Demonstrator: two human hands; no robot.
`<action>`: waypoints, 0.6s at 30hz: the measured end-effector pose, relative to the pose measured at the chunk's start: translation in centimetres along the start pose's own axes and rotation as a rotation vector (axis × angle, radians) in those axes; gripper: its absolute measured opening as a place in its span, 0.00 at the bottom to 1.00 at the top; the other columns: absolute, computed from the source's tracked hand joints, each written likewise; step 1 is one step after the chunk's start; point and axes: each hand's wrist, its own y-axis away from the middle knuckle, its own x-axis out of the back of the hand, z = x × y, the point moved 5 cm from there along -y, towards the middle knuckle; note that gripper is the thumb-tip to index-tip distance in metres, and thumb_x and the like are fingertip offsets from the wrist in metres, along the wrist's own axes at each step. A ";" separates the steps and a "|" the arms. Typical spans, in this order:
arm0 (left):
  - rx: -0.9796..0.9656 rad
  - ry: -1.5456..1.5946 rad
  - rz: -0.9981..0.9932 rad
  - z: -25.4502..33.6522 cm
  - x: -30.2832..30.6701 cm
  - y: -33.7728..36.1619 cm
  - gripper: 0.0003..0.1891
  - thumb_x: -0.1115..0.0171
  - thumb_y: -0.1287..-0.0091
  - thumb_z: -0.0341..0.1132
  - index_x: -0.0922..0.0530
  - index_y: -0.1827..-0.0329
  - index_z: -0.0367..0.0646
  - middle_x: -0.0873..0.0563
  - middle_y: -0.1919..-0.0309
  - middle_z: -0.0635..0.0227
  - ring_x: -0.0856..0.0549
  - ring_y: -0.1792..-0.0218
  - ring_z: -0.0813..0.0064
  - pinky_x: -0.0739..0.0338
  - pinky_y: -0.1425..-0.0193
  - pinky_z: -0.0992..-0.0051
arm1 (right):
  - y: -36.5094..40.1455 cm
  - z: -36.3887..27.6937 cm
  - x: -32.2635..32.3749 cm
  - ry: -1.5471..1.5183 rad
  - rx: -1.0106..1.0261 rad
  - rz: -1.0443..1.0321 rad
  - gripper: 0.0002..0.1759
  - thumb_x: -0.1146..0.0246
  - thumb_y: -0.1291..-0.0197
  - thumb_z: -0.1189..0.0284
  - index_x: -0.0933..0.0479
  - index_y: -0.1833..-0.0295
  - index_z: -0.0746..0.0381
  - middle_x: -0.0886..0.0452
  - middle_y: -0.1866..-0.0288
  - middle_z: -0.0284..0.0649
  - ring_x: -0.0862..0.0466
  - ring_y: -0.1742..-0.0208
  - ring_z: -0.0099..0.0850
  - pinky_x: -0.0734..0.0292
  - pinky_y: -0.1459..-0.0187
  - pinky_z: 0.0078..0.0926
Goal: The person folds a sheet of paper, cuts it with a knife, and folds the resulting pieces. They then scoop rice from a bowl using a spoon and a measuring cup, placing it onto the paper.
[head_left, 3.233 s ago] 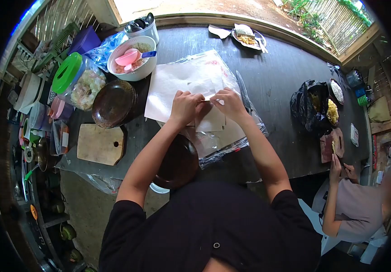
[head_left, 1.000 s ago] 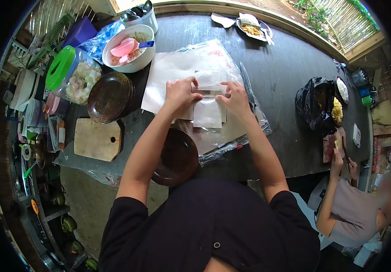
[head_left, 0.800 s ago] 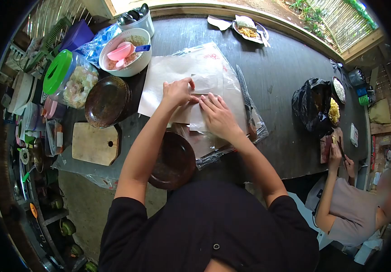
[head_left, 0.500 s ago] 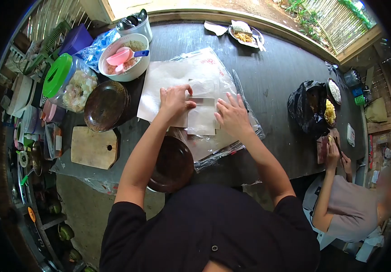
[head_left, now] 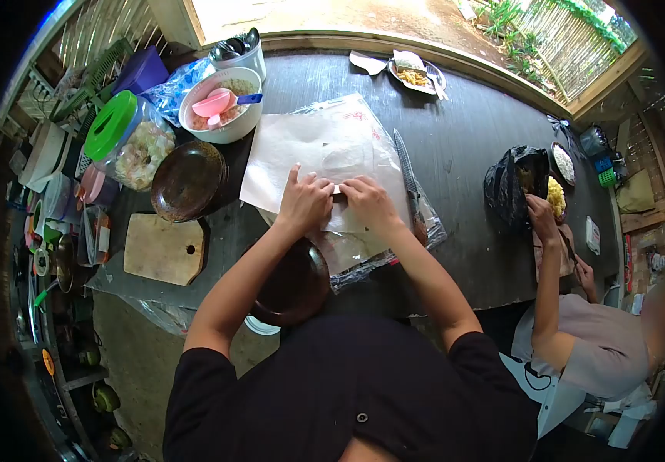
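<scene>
My left hand and my right hand lie close together on pale paper sheets stacked over clear plastic. The fingers of both hands are bent onto a small folded or rolled strip of thin pale wrapper, which shows only in the gap between them. One left finger sticks up away from the others. Thin, almost see-through sheets lie just beyond my fingertips. To the right of the paper, a long knife rests along its edge. How my fingers grip the wrapper underneath is hidden.
Left are a wooden cutting board, dark plates, a bowl of filling with a pink scoop and a green-lidded jar. A dark round plate sits near my body. At right, a co-worker's hand reaches toward a black bag.
My right hand has moved left and my left hand slightly down, so they now meet at the wrapper's fold. The flat square is largely covered. The co-worker's hand has risen toward the black bag.
</scene>
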 end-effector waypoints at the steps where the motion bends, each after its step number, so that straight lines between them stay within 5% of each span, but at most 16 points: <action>1: 0.001 0.001 -0.002 -0.1 -0.1 0.3 0.11 0.39 0.33 0.41 0.13 0.52 0.53 0.10 0.51 0.73 0.14 0.43 0.66 0.42 0.25 0.48 | 0.3 -0.7 -0.2 -0.002 -0.001 -0.002 0.12 0.39 0.41 0.76 0.16 0.53 0.62 0.15 0.50 0.40 0.17 0.44 0.38 0.21 0.41 0.34; 4: -0.018 -0.036 -0.039 -0.2 -0.1 1.1 0.17 0.41 0.30 0.44 0.15 0.42 0.52 0.13 0.41 0.75 0.17 0.36 0.62 0.48 0.23 0.43 | 1.6 -2.3 0.4 0.104 -0.039 0.046 0.18 0.40 0.34 0.68 0.18 0.43 0.62 0.16 0.39 0.41 0.21 0.36 0.40 0.29 0.31 0.39; 6: -0.022 -0.048 -0.048 -0.4 0.0 1.6 0.20 0.43 0.28 0.47 0.17 0.38 0.53 0.16 0.37 0.74 0.19 0.34 0.58 0.53 0.21 0.40 | 2.4 -2.1 0.8 0.211 -0.108 -0.104 0.24 0.43 0.30 0.61 0.21 0.35 0.62 0.21 0.31 0.42 0.26 0.28 0.43 0.40 0.23 0.45; 9: -0.015 -0.016 -0.099 -0.8 0.0 1.9 0.21 0.44 0.27 0.48 0.18 0.36 0.53 0.17 0.34 0.75 0.21 0.32 0.57 0.55 0.21 0.37 | 3.3 -1.5 2.7 0.254 -0.160 -0.135 0.27 0.44 0.31 0.58 0.22 0.34 0.63 0.21 0.30 0.41 0.29 0.26 0.45 0.47 0.21 0.52; 16: -0.011 -0.108 -0.256 -0.6 0.0 0.0 0.24 0.43 0.29 0.55 0.19 0.36 0.53 0.15 0.37 0.76 0.20 0.32 0.58 0.54 0.21 0.37 | 2.1 -3.2 0.0 0.261 -0.165 -0.133 0.28 0.45 0.30 0.55 0.23 0.32 0.60 0.23 0.29 0.39 0.31 0.24 0.46 0.46 0.22 0.51; 18: 0.034 0.004 -0.170 -0.5 0.7 0.4 0.19 0.38 0.31 0.53 0.14 0.44 0.54 0.11 0.44 0.73 0.17 0.37 0.59 0.53 0.21 0.37 | 2.4 -2.6 1.6 0.227 -0.241 -0.176 0.28 0.45 0.30 0.55 0.23 0.32 0.60 0.23 0.28 0.39 0.31 0.24 0.45 0.45 0.22 0.50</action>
